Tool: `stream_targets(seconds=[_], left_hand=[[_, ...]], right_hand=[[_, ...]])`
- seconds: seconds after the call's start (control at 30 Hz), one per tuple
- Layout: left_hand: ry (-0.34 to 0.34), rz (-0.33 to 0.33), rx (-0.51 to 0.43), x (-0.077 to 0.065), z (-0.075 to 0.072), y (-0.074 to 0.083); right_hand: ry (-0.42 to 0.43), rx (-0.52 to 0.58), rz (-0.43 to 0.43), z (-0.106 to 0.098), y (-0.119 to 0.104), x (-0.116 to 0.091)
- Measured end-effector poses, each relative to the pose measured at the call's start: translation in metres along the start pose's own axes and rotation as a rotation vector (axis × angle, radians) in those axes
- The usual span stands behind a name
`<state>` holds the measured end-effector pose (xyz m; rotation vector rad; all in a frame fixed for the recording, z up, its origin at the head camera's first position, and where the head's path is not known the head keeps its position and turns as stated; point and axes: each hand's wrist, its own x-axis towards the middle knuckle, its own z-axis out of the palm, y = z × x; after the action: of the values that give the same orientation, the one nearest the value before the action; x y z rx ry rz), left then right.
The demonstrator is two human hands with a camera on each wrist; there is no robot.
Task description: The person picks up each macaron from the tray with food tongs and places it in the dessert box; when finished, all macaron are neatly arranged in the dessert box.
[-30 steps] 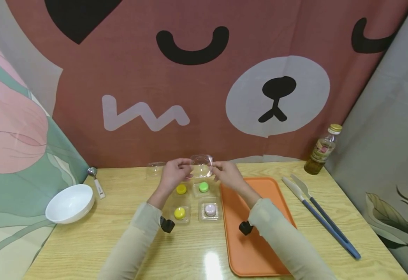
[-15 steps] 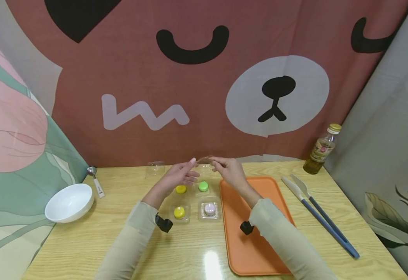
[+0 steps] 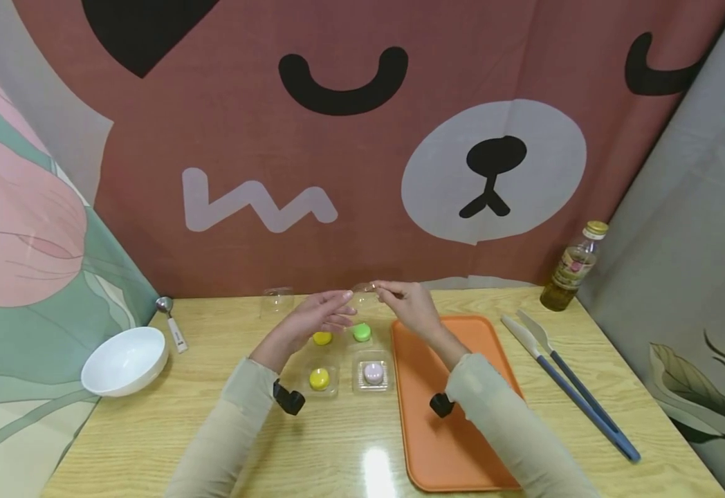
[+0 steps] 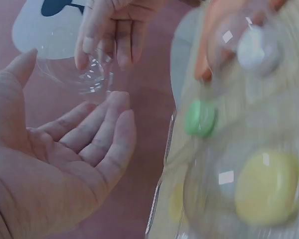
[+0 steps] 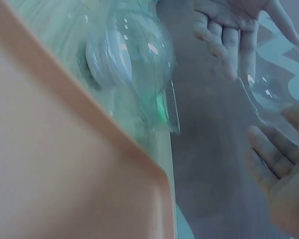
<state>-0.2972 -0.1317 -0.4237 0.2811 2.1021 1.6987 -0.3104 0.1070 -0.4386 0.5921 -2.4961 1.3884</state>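
Observation:
A clear domed plastic lid (image 3: 364, 296) is up in the air behind the macarons. My right hand (image 3: 411, 304) pinches its right edge between thumb and fingers. My left hand (image 3: 317, 317) is at the lid's left side, palm turned up and fingers fairly straight; in the left wrist view its thumb and fingertips lie close to the lid (image 4: 65, 62), and contact is hard to tell. Below are a green macaron (image 3: 361, 333), a lilac macaron (image 3: 373, 373), a yellow macaron (image 3: 319, 379) and another yellow macaron (image 3: 322, 337) partly behind my left hand, all in clear plastic packs.
Another clear plastic piece (image 3: 277, 300) stands at the table's back edge. An orange tray (image 3: 462, 429) lies under my right forearm. To the right are blue-handled tongs (image 3: 577, 394) and a bottle (image 3: 573, 270); left, a white bowl (image 3: 124, 363) and a small spoon (image 3: 172, 325).
The lid has tilted from facing the camera to nearly edge-on, then partly back. My left hand has turned its palm up and its fingers have straightened. My right hand keeps its pinch.

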Motion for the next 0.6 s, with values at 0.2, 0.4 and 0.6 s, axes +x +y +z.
stream_targets(seconds=[0.2, 0.4, 0.6], left_hand=[[0.160, 0.152, 0.321, -0.003, -0.001, -0.001], [0.235, 0.241, 0.503, -0.003, -0.005, -0.003], [0.291, 0.283, 0.635, -0.004, -0.011, -0.005]], right_hand=[[-0.212, 0.026, 0.012, -0.011, 0.004, -0.002], [-0.369, 0.128, -0.019, -0.021, 0.008, -0.002], [-0.441, 0.143, 0.055, -0.028, 0.007, 0.002]])
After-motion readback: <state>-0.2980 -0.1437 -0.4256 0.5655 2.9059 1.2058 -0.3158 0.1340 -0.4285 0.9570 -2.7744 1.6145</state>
